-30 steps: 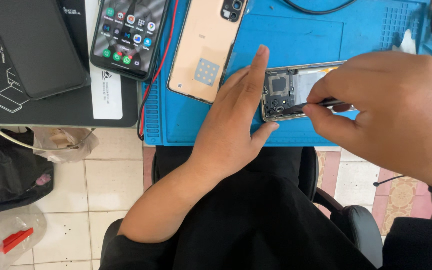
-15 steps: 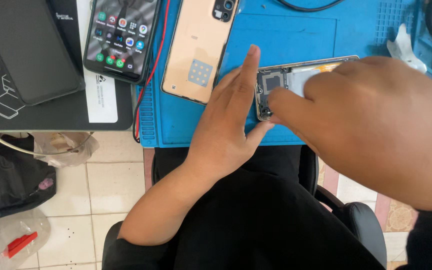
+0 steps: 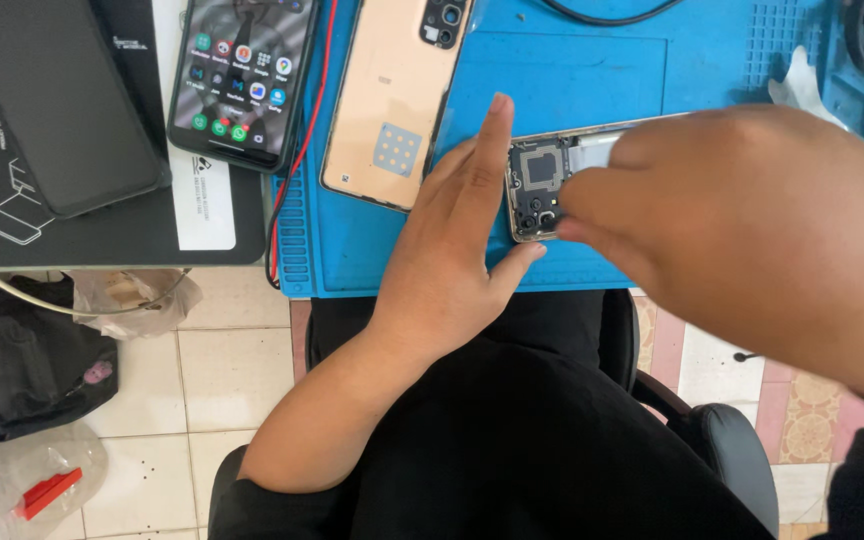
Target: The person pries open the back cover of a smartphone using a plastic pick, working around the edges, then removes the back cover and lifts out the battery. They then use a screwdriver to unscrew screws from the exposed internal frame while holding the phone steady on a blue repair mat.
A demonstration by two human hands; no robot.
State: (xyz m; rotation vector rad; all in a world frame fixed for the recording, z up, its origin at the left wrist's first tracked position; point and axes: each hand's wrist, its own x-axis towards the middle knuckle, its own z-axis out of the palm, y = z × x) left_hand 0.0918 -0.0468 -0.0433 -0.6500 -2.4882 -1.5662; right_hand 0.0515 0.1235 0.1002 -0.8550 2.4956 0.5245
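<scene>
An opened phone (image 3: pixel 542 180), its back off and its camera module and dark shield bare, lies on a blue work mat (image 3: pixel 572 70). My left hand (image 3: pixel 452 240) braces the phone's left end, with the fingers straight along it and the thumb at the lower corner. My right hand (image 3: pixel 752 220) covers most of the phone from the right. Its pinched fingertips rest by the camera module, and whatever they hold is hidden. The peach-coloured back cover (image 3: pixel 392 100) lies just left of my left hand.
A lit phone (image 3: pixel 237 75) and a dark phone (image 3: pixel 52 100) lie on a black mat (image 3: pixel 152 230) at the left, with a red wire (image 3: pixel 297 150) beside the blue mat. On the tiled floor are a black bag (image 3: pixel 22 370) and a plastic bag (image 3: pixel 12 490).
A thin dark tool showed in my right hand a second ago; the hand has since moved left over the phone and hides it. My left hand has stayed put.
</scene>
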